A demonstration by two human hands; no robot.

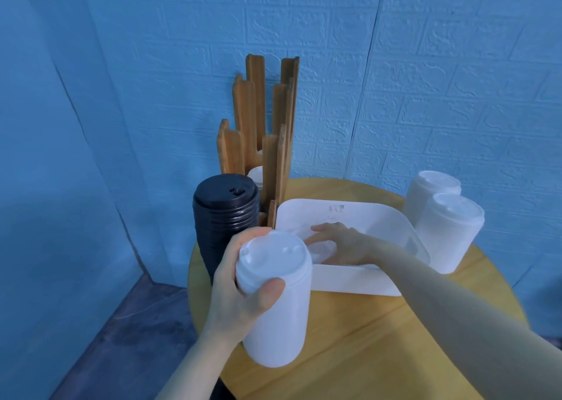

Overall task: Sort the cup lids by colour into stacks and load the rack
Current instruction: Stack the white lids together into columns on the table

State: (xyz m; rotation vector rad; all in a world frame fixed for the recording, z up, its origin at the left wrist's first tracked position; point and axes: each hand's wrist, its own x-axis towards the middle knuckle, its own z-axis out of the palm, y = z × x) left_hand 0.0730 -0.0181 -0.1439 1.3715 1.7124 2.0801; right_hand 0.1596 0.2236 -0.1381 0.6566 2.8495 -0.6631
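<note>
Desk [349, 339]: round, yellow wood, against a blue wall.
Rack [258, 126]: wooden, upright at the desk's far left; one white lid inside it.
Black lid stack [226, 214]: one, just before the rack.
White lid stacks [444, 223]: two, far right.
Tray [359, 282]: white, in the middle.
Left hand [240, 290]: fingers curled around a third white stack [278, 302].
Right hand [340, 244]: in the tray, fingers spread on a white lid [319, 252].

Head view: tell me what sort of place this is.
Probably a staged work corner, not a working café: a small round wooden table against a blue brick-embossed wall, holding only a wooden lid rack, a white tray and lid stacks.
</note>
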